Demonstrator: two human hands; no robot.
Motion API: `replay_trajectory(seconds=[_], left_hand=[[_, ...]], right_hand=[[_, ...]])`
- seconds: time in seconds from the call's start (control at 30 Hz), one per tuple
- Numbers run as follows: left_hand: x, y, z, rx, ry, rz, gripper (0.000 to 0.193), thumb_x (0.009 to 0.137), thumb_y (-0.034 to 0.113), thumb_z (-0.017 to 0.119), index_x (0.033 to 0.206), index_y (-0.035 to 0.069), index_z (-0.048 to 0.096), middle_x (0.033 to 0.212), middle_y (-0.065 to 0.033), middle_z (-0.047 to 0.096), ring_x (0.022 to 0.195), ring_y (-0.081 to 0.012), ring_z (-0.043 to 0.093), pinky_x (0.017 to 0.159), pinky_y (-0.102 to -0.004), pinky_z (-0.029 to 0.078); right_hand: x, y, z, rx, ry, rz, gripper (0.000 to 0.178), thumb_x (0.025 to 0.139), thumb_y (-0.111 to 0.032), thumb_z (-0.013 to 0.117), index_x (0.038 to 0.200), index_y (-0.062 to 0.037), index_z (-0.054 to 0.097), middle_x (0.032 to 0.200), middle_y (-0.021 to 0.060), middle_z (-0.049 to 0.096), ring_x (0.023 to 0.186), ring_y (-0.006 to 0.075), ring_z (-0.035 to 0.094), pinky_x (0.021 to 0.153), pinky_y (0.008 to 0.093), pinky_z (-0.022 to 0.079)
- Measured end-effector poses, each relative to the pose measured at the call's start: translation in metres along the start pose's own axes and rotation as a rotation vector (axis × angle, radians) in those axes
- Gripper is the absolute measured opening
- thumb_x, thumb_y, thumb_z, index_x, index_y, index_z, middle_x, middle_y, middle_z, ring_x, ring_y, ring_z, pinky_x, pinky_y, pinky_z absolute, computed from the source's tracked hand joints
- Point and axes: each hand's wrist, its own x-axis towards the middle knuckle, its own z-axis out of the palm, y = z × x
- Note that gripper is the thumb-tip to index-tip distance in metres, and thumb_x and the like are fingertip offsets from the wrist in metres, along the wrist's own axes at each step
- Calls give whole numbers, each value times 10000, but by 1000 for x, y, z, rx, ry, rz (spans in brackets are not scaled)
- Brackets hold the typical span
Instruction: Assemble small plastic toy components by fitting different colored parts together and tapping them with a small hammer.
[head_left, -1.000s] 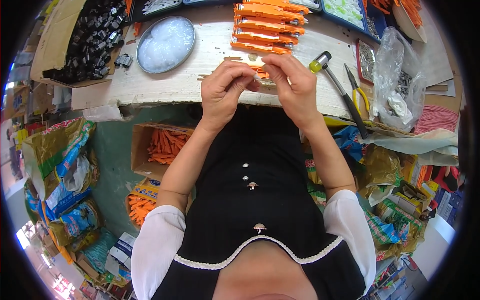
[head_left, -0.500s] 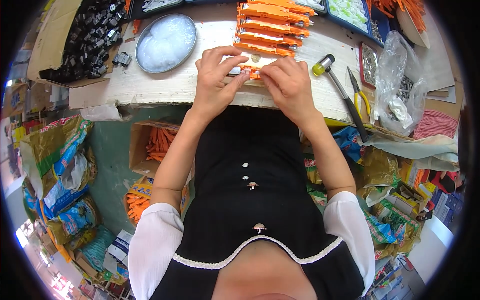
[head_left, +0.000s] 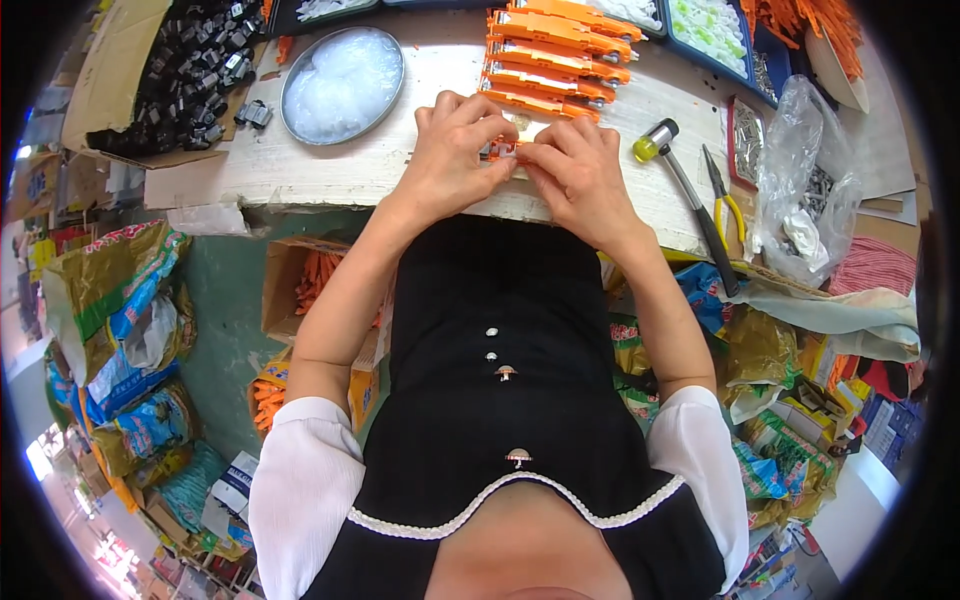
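Near the front edge of the worktable (head_left: 290,178), both hands meet over a small orange plastic part (head_left: 498,148) with pale pieces in it. My left hand (head_left: 452,155) grips its left side, thumb and fingers bent round it. From the right, my right hand (head_left: 582,172) pinches at the part's other end; its fingertips partly cover the spot. Much of the part is hidden under the fingers. Just beyond the hands lies a row of several longer orange plastic assemblies (head_left: 560,55), side by side.
A round metal dish (head_left: 297,122) of whitish translucent jelly-like stuff stands left, beside a carton of black parts (head_left: 205,80). To the right lie a hammer (head_left: 690,185), yellow-handled pliers (head_left: 722,195), a red-rimmed tray (head_left: 745,140) and a clear plastic bag (head_left: 800,180). Blue trays (head_left: 705,30) line the back.
My left hand has shifted slightly right and now covers more of the orange part's left end. The whole tabletop appears slightly further right in view.
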Motion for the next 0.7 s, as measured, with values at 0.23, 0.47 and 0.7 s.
replay_trajectory(seconds=[0.23, 0.47, 0.7], left_hand=[[37, 27, -19, 508, -364, 184, 105, 648, 154, 597, 735, 97, 605, 803, -65, 566, 833, -246, 488, 687, -388, 289], [183, 87, 20, 400, -252, 363, 123, 678, 175, 611, 689, 55, 634, 751, -107, 621, 808, -297, 568, 711, -441, 369], [282, 80, 108, 622, -268, 362, 152, 658, 160, 633, 763, 50, 624, 830, -141, 616, 840, -308, 574, 757, -459, 386]], right_hand=[[-19, 50, -62, 26, 99, 169, 154, 741, -72, 599, 895, -67, 611, 877, 60, 548, 846, 216, 517, 726, 324, 354], [-72, 165, -115, -447, 180, 586, 161, 762, -98, 546, 900, -31, 596, 858, 172, 558, 783, 351, 552, 686, 409, 445], [-74, 184, -111, -543, -21, 702, 145, 705, -9, 478, 794, 4, 592, 797, 216, 575, 737, 365, 587, 644, 432, 477]])
